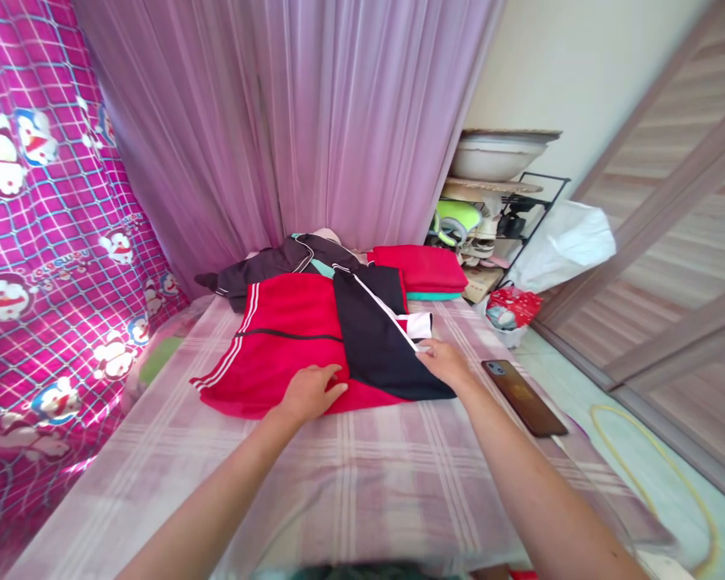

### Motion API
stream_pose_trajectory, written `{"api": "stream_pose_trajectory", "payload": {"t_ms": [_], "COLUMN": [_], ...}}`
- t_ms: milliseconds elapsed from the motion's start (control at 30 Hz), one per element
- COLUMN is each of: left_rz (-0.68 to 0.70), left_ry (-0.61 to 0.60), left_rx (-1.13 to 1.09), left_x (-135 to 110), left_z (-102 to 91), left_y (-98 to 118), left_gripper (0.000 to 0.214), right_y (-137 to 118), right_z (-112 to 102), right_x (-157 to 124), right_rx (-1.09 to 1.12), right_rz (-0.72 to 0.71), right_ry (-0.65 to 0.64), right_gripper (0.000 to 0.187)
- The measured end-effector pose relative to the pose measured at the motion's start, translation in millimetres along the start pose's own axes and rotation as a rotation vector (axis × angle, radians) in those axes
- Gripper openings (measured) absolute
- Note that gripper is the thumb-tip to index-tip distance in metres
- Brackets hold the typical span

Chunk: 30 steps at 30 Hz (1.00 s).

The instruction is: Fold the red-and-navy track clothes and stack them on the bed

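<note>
A red jacket [296, 306] with white side stripes and a dark line across it lies spread on the bed. Its black sleeve [378, 342], edged by a white stripe, is folded over the red body. My left hand [312, 391] rests on the red cloth near the front edge, fingers apart and holding nothing. Further right, my right hand [444, 361] pinches the black sleeve at its white stripe. A white cuff-like piece [419, 325] sticks out just beyond that hand.
Dark clothes [259, 270] lie behind the jacket, beside a folded red stack [420, 268]. A phone [523, 396] with a cable lies on the plaid bedsheet [362, 483] at right. Beyond the bed stand a rack [544, 205] and a red bag [513, 306]. Purple curtains [362, 121] hang behind.
</note>
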<state>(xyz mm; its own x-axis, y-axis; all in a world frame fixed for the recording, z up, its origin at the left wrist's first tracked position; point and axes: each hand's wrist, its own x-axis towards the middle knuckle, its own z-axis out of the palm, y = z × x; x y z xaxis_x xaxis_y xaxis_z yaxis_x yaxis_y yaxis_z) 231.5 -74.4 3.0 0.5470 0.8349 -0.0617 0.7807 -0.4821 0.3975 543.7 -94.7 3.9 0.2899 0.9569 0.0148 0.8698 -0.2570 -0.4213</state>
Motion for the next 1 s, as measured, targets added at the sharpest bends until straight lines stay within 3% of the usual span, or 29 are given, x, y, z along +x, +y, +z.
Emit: {"api": "stream_pose_trajectory", "payload": {"t_ms": [100,200,267,333,467,633,733,800,867,933,1000], "left_rz": [0.069,0.131,0.186,0.215,0.158,0.227,0.238,0.2,0.217,0.33,0.484], "left_ry": [0.056,0.085,-0.007,-0.137,-0.31,-0.458,-0.561,-0.496,-0.264,-0.014,0.094], "left_rx": [-0.175,-0.309,-0.353,-0.379,-0.434,-0.421,-0.457,-0.415,-0.248,0.0,0.24], "left_x": [6,-3,-11,-17,-20,-21,-19,-13,0,18,37], "left_z": [19.4,26.2,26.9,26.0,20.9,14.8,7.7,-0.7,-9.7,-15.4,-16.6], "left_y": [17,23,24,24,22,18,14,14,19,28,39], "left_gripper": [0.05,0.039,0.032,0.031,0.035,0.034,0.035,0.034,0.032,0.04,0.052], "right_y": [11,32,46,52,32,-2,-5,-6,-10,-20,-31], "right_z": [-3,-15,-24,-29,-23,-4,2,4,4,4,6], "right_x": [-11,-28,-37,-41,-33,-25,-31,-38,-45,-54,-62], "right_rx": [0.241,0.392,0.378,0.318,0.249,-0.127,-0.163,-0.093,-0.023,0.01,0.042], "right_rz": [-0.048,-0.055,-0.04,-0.034,0.016,0.043,0.012,-0.119,-0.32,-0.524,-0.672], "right_ry": [-0.053,-0.325,-0.571,-0.679,-0.499,-0.205,-0.183,-0.248,-0.281,-0.28,-0.303], "right_gripper": [0.033,0.039,0.031,0.017,0.018,0.032,0.028,0.017,0.015,0.018,0.026]}}
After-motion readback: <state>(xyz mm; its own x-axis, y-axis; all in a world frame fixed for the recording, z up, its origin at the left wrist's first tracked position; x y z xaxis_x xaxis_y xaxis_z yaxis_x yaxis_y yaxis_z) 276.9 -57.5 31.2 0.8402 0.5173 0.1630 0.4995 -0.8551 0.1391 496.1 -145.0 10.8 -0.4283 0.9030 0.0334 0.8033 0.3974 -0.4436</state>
